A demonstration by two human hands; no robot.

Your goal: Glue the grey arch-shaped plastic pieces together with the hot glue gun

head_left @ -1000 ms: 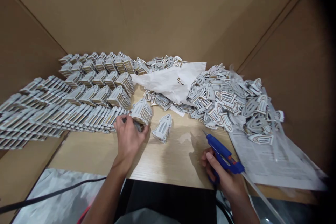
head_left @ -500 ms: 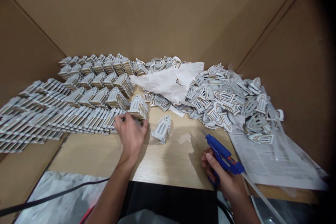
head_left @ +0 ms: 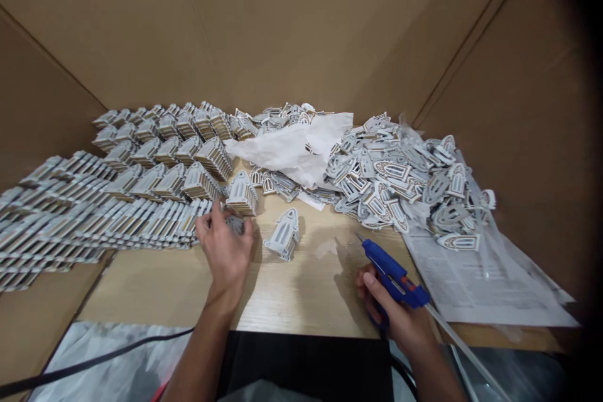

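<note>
My left hand point(head_left: 227, 245) is at the front end of the stacked rows, fingers curled round a grey arched window piece point(head_left: 235, 224), partly hidden by the hand. Just beyond the fingertips stands a small stack of white arched window pieces point(head_left: 242, 193). To the right of this hand, a short stack of the same pieces point(head_left: 283, 233) sits by itself on the wooden table point(head_left: 282, 301). A blue glue gun point(head_left: 393, 273) is gripped in my right hand point(head_left: 393, 304), its nozzle pointing up and left above the table. A clear glue stick point(head_left: 464, 348) trails from its back end.
Several rows of stacked window pieces point(head_left: 141, 185) fill the left side. A loose heap of them point(head_left: 381, 176) lies at the right on plastic and printed paper point(head_left: 452, 289). White paper point(head_left: 287, 147) covers part of another heap. Cardboard walls point(head_left: 282, 31) enclose the table. A black cable point(head_left: 117, 348) crosses lower left.
The whole view has shifted slightly. My left hand has drawn back a little from the small stack, with the grey piece in its fingers. My right hand keeps holding the glue gun.
</note>
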